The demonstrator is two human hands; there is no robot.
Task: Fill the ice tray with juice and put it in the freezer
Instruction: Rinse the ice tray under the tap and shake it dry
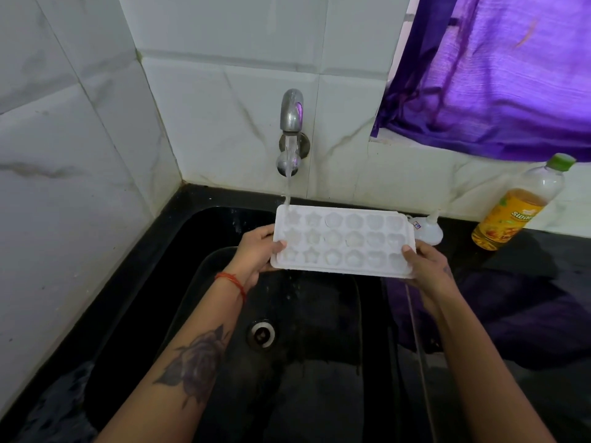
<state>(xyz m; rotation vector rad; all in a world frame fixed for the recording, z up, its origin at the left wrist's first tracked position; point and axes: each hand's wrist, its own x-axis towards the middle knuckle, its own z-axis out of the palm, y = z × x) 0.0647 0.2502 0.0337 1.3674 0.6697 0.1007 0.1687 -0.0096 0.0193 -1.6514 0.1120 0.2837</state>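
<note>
A white ice tray with several star- and round-shaped cells is held level over a black sink. My left hand grips its left end, thumb on the rim. My right hand grips its right end the same way. A steel tap on the tiled wall runs water onto the tray's far left corner cell, and drops fall from the tray into the sink. A juice bottle with a green cap and orange-yellow label stands on the counter to the right, partly full.
The sink drain lies below the tray. A small white squeeze bottle lies behind the tray's right end. A purple curtain hangs at the upper right over the wet black counter. White tiled walls close the left and back.
</note>
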